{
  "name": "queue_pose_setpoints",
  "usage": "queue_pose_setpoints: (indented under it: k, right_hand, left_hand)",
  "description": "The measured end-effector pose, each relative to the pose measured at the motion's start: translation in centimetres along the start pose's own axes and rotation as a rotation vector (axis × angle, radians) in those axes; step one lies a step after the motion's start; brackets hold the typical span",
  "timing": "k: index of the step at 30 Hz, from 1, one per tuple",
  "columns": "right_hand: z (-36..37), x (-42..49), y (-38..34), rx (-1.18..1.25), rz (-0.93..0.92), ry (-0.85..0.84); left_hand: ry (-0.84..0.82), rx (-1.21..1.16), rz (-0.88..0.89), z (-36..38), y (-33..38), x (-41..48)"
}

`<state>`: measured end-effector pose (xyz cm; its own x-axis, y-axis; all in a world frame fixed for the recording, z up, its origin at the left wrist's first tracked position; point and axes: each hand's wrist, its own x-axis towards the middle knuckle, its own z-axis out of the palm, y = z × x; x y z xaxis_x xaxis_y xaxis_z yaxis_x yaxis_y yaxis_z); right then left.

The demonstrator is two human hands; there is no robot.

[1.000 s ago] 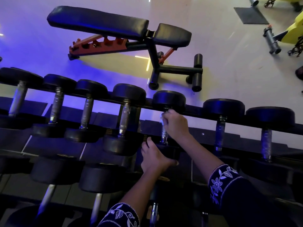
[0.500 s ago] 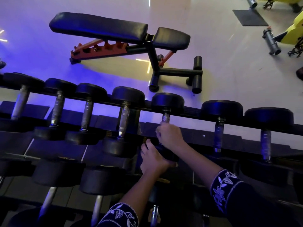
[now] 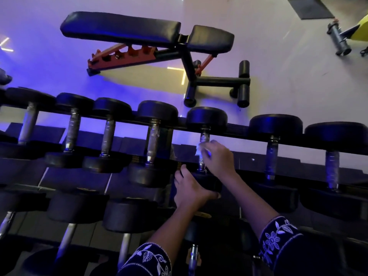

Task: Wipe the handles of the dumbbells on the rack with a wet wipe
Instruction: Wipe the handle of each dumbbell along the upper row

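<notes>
1. Rack (image 3: 239,130): seven dumbbells in view on the top row. Bench (image 3: 123,30) is on the floor past the far rail, well apart.
2. Target dumbbell (image 3: 207,118): fifth from the left, with more free room on its right side than its left.
3. Left hand (image 3: 189,188): fingers curled round the near head, unchanged.
4. Right hand (image 3: 218,158): fingers wrapped round the handle (image 3: 203,136), now mid-handle, higher than 0.5 s ago.
5. Wet wipe (image 3: 199,150): pinched against the handle.

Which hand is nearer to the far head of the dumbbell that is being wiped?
Right. The right hand holds the wet wipe on the handle, close to the far head; the left hand grips the near head at the opposite end.
</notes>
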<state>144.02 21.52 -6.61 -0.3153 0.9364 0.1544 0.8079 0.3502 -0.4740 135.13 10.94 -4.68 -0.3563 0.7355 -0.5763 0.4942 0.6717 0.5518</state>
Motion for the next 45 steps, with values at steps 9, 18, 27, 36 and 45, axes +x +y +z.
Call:
queue_pose_setpoints:
  k: [9, 18, 27, 36, 45]
  right_hand:
    - [1.0, 0.9, 1.6, 0.511, 0.474, 0.032]
    - [-0.4, 2.6, 1.1, 0.585, 0.635, -0.016]
    - [-0.1, -3.1, 0.8, 0.507, 0.633, -0.183]
    - [-1.1, 0.5, -0.9, 0.429, 0.544, 0.058]
    - [-0.9, 0.0, -1.6, 0.434, 0.519, 0.159]
  left_hand:
    - [0.011, 0.034, -0.022, 0.2, 0.0, 0.1]
    - [0.018, 0.036, -0.019, 0.2, 0.0, 0.0]
    - [0.021, 0.035, 0.001, 0.3, -0.2, 0.2]
    - [0.012, 0.023, 0.012, 0.4, -0.3, 0.3]
    - [0.006, 0.013, 0.012, 0.6, -0.6, 0.6]
